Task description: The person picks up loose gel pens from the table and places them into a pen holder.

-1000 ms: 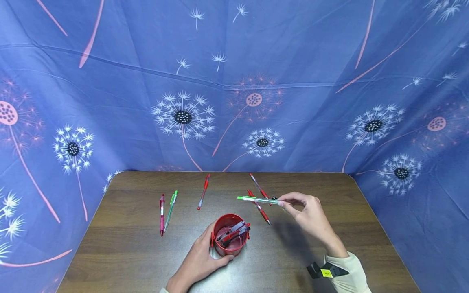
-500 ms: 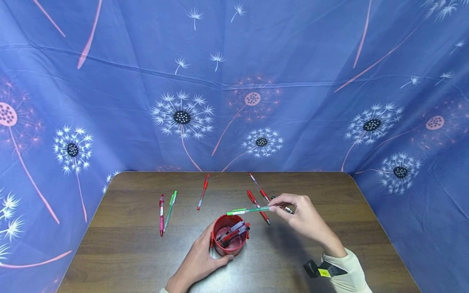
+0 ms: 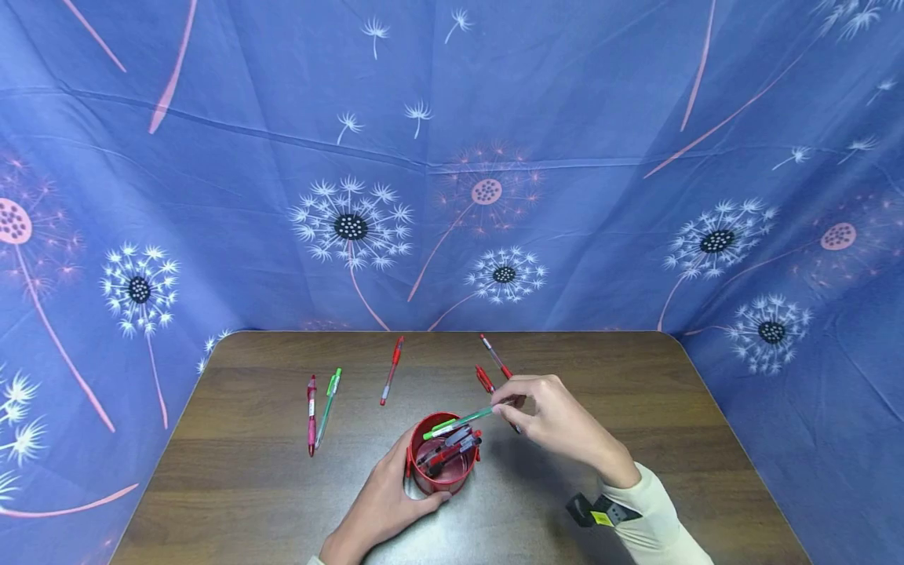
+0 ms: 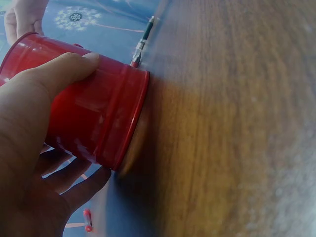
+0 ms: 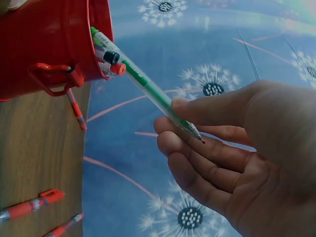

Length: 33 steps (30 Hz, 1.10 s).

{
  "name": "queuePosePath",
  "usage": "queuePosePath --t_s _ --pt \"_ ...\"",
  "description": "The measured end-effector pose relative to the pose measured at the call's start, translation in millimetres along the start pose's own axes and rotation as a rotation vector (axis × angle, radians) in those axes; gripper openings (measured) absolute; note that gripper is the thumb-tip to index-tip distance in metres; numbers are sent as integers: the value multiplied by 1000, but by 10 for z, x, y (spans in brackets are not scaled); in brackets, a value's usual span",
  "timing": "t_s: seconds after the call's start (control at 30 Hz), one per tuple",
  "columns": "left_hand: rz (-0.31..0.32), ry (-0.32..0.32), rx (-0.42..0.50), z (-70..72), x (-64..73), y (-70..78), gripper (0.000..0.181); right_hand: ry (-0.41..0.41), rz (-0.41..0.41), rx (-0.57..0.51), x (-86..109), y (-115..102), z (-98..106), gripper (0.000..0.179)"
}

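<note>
A red metal bucket (image 3: 442, 488) with small side handles stands on the table, several pens inside it. My left hand (image 3: 388, 494) grips the bucket from the left, thumb along its near wall and fingers round the far side, as the left wrist view shows. Between thumb and fingertips my right hand (image 3: 554, 420) pinches a clear green pen (image 5: 148, 89) near its writing tip. The pen's green top end is over the bucket's mouth, inside the rim. A black-ended pen (image 5: 109, 56) and a red-ended pen (image 5: 117, 68) stick out beside it.
On the wooden table (image 3: 233, 486), a pink pen (image 3: 311, 416) and a second green pen (image 3: 329, 406) lie at left. One red pen (image 3: 392, 369) is behind the bucket. More red pens (image 3: 496, 355) lie behind my right hand, partly hidden. A blue dandelion-print cloth (image 3: 600, 157) surrounds the table.
My right hand has moved left and slightly toward me, bringing the green pen's top end from above the red pens to inside the bucket's mouth. The left hand and bucket have stayed put.
</note>
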<state>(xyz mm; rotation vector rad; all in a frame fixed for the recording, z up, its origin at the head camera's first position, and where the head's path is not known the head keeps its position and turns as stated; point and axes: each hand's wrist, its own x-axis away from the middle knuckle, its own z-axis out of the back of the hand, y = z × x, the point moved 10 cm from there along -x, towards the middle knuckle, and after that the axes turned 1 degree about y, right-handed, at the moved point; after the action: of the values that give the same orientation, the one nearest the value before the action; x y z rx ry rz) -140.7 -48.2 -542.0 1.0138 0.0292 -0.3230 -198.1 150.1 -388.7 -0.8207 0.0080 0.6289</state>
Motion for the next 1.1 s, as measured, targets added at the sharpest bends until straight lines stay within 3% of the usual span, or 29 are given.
queuePosePath --t_s 0.2,0.43,0.7,1.1 --pt "2 6 -15 3 -1 0 105 -40 63 86 -82 -135 -136 8" --pt "3 9 -4 16 3 8 104 -109 68 169 -153 -190 -354 5" --pt "-3 9 9 8 2 2 105 -121 112 185 -201 -226 -518 3" --pt "7 6 3 4 5 -10 103 -118 104 252 -223 -209 -656 4"
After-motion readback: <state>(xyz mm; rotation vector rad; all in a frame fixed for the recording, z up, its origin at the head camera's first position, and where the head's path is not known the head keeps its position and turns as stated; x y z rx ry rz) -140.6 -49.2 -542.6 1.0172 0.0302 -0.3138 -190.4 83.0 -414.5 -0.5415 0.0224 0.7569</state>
